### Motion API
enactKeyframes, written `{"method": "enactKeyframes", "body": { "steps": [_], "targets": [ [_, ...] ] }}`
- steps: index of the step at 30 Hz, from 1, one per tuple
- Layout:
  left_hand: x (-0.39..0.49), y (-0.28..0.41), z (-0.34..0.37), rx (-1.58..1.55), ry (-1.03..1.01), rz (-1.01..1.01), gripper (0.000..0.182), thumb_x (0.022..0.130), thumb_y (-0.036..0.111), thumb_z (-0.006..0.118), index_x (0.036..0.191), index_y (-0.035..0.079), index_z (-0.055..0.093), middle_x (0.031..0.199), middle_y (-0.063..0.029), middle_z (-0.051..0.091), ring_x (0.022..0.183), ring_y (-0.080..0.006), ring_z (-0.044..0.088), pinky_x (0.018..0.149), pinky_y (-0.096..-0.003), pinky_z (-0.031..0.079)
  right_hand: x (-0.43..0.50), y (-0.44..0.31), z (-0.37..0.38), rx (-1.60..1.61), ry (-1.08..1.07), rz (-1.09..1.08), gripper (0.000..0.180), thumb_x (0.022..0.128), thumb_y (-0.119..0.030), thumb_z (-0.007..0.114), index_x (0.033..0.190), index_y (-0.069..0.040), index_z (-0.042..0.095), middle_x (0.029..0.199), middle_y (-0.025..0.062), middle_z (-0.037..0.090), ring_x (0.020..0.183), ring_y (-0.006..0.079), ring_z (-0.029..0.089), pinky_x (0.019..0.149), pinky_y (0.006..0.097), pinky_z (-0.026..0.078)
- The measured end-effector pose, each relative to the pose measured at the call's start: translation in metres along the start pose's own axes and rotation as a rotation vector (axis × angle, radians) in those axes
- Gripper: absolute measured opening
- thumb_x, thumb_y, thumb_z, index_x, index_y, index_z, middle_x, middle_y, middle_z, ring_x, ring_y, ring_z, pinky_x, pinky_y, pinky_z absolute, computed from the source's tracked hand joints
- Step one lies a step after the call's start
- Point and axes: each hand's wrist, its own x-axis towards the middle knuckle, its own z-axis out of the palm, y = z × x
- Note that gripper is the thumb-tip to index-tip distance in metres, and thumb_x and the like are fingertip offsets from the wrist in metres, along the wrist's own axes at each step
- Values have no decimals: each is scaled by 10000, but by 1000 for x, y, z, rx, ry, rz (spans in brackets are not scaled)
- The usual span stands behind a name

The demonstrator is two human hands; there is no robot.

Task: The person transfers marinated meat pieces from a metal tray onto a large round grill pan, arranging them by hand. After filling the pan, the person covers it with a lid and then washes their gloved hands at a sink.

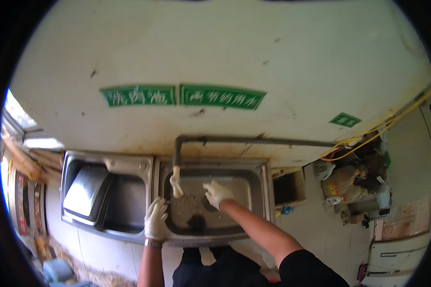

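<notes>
My left hand (156, 219), in a pale glove, rests on the front rim where two stainless steel sinks meet. Its fingers are spread and hold nothing visible. My right hand (217, 194), gloved the same way, is over the basin of the right sink (237, 215), fingers stretched to the left and apart. A dark round patch shows partly beneath it; whether that is a drain or an object I cannot tell. Near the basin's front lies a dark clump (197, 223). Small bits of debris (189, 199) lie below a white tap (176, 183).
A grey pipe (244, 140) runs along the wall to the tap. The left sink (129, 204) holds a tilted metal pan (88, 195). Right of the sinks are an open box-like container (291, 188) and plastic jugs (339, 181) on the floor. A yellow hose (384, 125) hangs by the wall.
</notes>
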Motion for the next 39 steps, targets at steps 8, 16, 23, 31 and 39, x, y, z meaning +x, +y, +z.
{"method": "enactKeyframes", "body": {
  "steps": [8, 16, 23, 31, 39],
  "targets": [
    [-30, 82, 105, 780, 267, 776, 600, 726, 85, 912, 1284, -21, 720, 1086, -105, 738, 974, -181, 712, 879, -345, 596, -78, 15, -90, 61, -139, -29, 455, 969, -244, 652, 1422, -225, 697, 1439, 125, 641, 1292, 353, 640, 1114, 512, 486],
    [-49, 120, 138, 922, 139, 717, 119, 912, 18, 795, 1011, 20, 728, 1268, -154, 781, 975, -236, 675, 884, -369, 538, -146, -5, -222, -148, -17, -25, 485, 959, -353, 660, 1415, -189, 695, 1396, 163, 713, 1281, 376, 671, 1110, 457, 513],
    [-32, 116, 117, 1075, 143, 923, 360, 1056, 187, 689, 1406, 121, 743, 1102, -102, 798, 899, -192, 733, 846, -378, 581, -209, -14, -449, 70, 552, 291, 367, 972, -423, 674, 1259, -209, 752, 1214, 121, 777, 1032, 295, 769, 912, 429, 602],
    [-58, 102, 111, 879, 355, 809, 335, 1019, 198, 768, 1290, 2, 754, 1172, -124, 799, 1097, -231, 729, 994, -372, 561, -252, -16, -758, -183, 1370, 11, 575, 904, -345, 836, 1414, -154, 653, 1219, 130, 743, 1144, 295, 716, 1019, 413, 569],
    [-79, 68, 27, 925, 623, 680, 388, 990, 203, 792, 1316, 0, 737, 1268, -162, 778, 1176, -283, 732, 1061, -381, 560, -220, -29, -881, -559, 1384, 39, 567, 844, -292, 877, 1332, -84, 675, 1258, 168, 709, 1149, 350, 702, 1028, 443, 565]
  ]
}}
